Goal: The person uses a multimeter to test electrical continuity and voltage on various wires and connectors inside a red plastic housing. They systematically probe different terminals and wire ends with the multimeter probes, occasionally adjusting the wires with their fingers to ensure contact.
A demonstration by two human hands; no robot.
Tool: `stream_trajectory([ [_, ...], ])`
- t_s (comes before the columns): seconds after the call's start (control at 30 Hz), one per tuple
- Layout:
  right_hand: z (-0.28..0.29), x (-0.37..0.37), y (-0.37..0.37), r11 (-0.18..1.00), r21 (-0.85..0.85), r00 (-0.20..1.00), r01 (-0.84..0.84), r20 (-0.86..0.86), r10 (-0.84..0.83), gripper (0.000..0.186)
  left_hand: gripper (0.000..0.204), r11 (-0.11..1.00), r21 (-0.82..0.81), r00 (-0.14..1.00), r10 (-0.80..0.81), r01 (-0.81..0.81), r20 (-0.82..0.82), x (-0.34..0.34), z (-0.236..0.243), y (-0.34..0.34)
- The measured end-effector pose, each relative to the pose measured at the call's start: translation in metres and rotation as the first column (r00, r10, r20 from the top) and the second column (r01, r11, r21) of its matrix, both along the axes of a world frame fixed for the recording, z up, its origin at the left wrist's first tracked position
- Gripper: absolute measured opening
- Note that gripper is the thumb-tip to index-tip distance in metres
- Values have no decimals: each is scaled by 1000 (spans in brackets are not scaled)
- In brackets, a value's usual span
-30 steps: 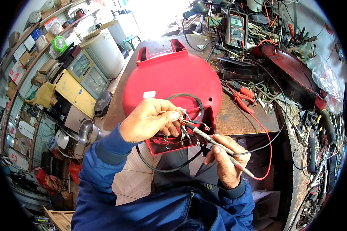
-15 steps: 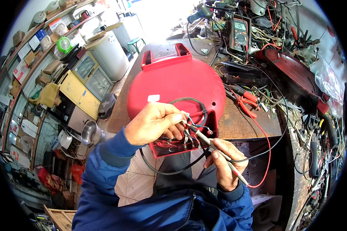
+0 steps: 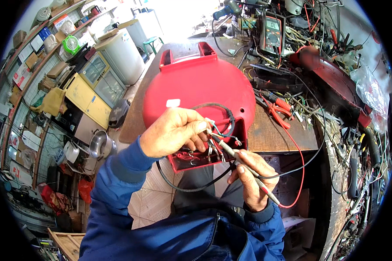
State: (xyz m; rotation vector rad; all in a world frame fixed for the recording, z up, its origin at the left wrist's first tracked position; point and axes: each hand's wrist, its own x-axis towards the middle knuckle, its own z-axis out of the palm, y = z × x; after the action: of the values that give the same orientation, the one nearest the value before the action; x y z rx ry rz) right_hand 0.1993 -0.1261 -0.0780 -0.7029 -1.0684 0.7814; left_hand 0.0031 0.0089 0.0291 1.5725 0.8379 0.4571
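Red casing (image 3: 196, 89) lying at twelve; left fingers (image 3: 197, 127) are pinching wires (image 3: 210, 130), right fingers (image 3: 255, 161) pinching probes (image 3: 229, 150) at four o'clock; steady tip contact is mattering.

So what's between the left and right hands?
In the head view: the front of a test probe, slanting from the right hand toward the wires pinched by the left hand. The open red compartment shows beneath.

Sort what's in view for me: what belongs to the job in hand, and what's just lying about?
In the job:
- probes, in the right hand
- wires, in the left hand
- red housing
- multimeter, likely

Lying about, apparently:
- pot
- green fan
- stool
- plastic bag
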Motion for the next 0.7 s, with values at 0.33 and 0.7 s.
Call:
stream_trajectory([
  [0.33,-20,-11,7,907,348,854,237,369,-365,33,32,999,22,999,-26,26,22,2,-3,1],
  [0.7,-19,-6,6,942,262,893,207,343,-292,27,30,992,99,996,-79,82,-42,-1,-2,0],
])
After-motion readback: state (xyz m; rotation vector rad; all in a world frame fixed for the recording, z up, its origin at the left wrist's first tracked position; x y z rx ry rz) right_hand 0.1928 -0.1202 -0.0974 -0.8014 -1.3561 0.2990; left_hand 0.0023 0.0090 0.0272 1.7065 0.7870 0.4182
